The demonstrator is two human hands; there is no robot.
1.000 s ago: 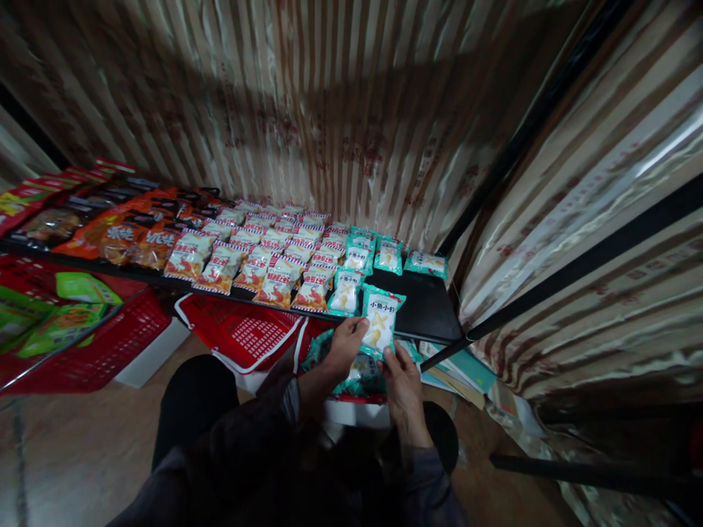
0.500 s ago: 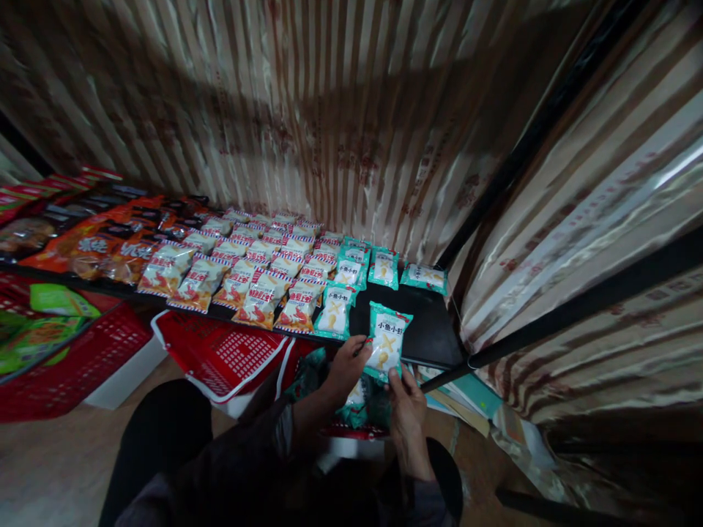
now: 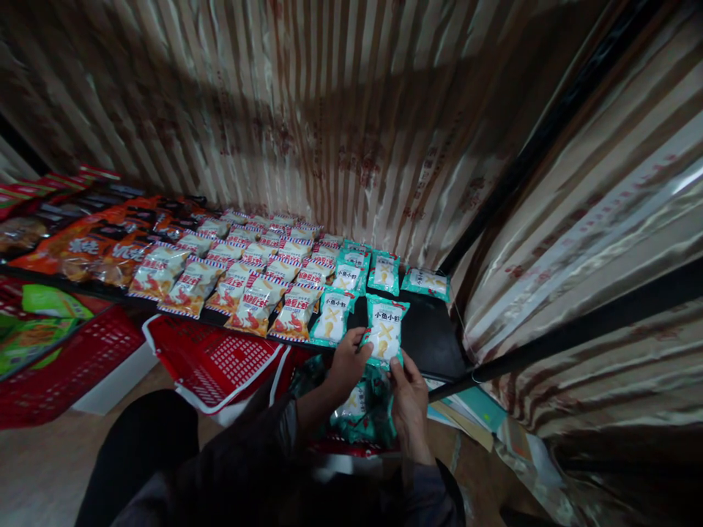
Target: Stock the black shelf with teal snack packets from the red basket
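Between my two hands is a teal-and-white snack bag (image 3: 385, 331), print side up, over the front part of the black shelf (image 3: 433, 333). My left hand (image 3: 350, 360) pinches its left edge. The fingers of my right hand (image 3: 407, 391) grip its lower right corner. Just left of it lies a matching teal snack bag (image 3: 332, 318). Behind are more teal bags (image 3: 384, 272), one of them (image 3: 426, 282) turned sideways near the shelf's right end. Below my hands, a red basket holds several teal bags (image 3: 354, 410), partly hidden by my arms.
Rows of white-and-orange snack bags (image 3: 255, 301) fill the shelf's middle, with orange packets (image 3: 91, 245) farther left. Red baskets (image 3: 220, 359) stand under the shelf edge; one at left holds green packets (image 3: 38, 337). A black post (image 3: 494, 197) and striped curtain (image 3: 340, 110) border the shelf.
The held snack bag has moved slightly back and left, closer over the shelf beside the neighbouring teal bag. Both hands keep their hold. The view has shifted slightly.
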